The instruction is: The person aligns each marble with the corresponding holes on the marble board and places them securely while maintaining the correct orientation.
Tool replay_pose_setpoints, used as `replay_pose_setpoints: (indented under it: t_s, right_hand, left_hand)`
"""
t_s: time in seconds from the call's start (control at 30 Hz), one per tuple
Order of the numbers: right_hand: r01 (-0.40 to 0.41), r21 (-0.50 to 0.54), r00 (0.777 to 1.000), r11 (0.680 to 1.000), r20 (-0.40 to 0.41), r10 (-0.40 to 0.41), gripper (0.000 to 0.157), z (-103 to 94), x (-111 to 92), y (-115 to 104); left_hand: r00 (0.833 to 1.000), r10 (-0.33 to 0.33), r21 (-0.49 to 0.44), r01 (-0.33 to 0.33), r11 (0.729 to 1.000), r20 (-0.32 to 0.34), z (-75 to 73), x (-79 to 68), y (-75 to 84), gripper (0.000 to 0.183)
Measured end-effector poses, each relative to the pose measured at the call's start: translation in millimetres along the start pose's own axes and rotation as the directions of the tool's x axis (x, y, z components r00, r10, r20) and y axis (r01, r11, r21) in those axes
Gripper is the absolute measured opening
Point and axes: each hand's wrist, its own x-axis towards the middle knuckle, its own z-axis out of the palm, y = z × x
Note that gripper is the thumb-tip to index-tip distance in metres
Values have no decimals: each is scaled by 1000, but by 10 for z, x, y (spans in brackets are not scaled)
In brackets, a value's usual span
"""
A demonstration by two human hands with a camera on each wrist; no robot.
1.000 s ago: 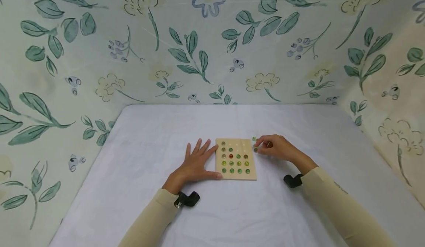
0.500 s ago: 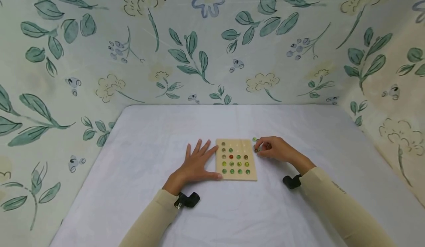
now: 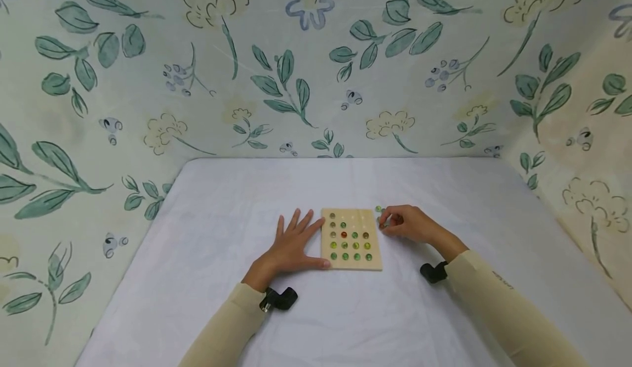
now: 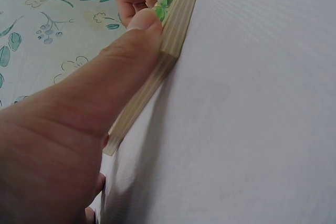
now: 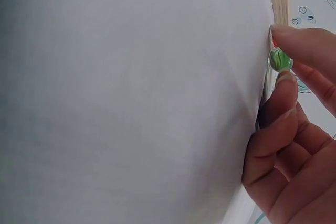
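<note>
A pale wooden board (image 3: 376, 261) lies flat on the table, with glass marbles in rows of hollows; most are green or yellowish and one is red (image 3: 344, 235). My left hand (image 3: 292, 246) is spread along its left side, forefinger and thumb touching the edge; in the left wrist view the thumb (image 4: 113, 74) presses on the board's near corner. Just right of the board, my right hand (image 3: 407, 224) pinches a small marble between its fingertips. That marble (image 5: 281, 60) shows green swirls in the right wrist view. The right hand's palm is hidden from above.
A loose green marble (image 3: 378, 208) lies beyond my right fingertips, near the board's far right corner, with others partly hidden by the hand. White cloth (image 3: 237, 191) covers the table. Floral fabric (image 3: 316, 82) stands behind and at both sides.
My right hand has shifted slightly toward me, and its fingertips have drawn together at the marble. The left hand keeps its place on the board. The head view has tilted a little.
</note>
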Motion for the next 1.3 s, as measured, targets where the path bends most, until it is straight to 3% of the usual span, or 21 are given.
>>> replay_pose_setpoints:
  t_s: [0.57,1.3]
  right_hand:
    - [-8,-26,1000,1000,-19,8,15,-3,4,9]
    - [-25,-30,1000,999,-2,25,15,-30,-35,6]
  left_hand:
    - [1000,4,5,-4,1000,-10,-41,-27,27,105]
    - [1000,4,-12,-4,1000,-14,9,-19,6,106]
